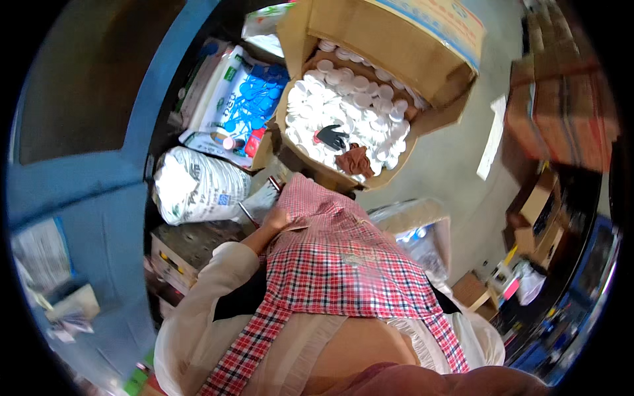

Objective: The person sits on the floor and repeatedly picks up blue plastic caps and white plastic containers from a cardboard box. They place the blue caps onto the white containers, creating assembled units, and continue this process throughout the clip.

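Note:
My left hand [278, 218] is at the left edge of the red-and-white checked apron [343, 264], touching its cloth. Its fingers are mostly hidden by the fabric and blurred, so their grip does not show. Just beyond the hand is a dark-tipped metal bar [275, 184]. My right hand is out of view. Ahead stands an open cardboard box [376, 33] full of white round plastic pieces [356, 99]. On the pieces lie a black glove [331, 136] and a crumpled brown cloth [354, 160].
Left of the box are blue plastic parts [254, 99] on white sacking and a stuffed white sack [198, 185]. A blue metal door or panel [79, 185] rises at far left. Stacked cartons [561, 112] stand at right. Near my right side is a plastic-lined box [429, 241].

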A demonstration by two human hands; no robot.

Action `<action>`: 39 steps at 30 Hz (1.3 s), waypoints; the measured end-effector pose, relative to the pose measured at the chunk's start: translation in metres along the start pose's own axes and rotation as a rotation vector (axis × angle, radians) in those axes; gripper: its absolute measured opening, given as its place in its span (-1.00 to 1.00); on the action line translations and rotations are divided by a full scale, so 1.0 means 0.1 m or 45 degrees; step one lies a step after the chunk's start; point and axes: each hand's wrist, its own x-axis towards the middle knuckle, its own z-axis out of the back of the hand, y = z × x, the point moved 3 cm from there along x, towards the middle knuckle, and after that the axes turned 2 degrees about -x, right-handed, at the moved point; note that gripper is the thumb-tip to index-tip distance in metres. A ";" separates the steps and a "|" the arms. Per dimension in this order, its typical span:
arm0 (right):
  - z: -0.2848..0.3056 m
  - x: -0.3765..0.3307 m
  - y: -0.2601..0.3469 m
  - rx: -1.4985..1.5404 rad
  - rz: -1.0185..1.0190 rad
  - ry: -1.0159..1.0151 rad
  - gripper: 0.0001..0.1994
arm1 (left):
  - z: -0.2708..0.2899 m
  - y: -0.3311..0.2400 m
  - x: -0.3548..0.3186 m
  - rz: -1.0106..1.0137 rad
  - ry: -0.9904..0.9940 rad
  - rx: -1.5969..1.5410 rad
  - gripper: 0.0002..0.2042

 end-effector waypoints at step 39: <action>-0.38 3.61 1.56 0.311 0.647 -1.418 -0.77 | 1.29 -0.96 3.84 -1.582 -0.166 -0.284 -0.84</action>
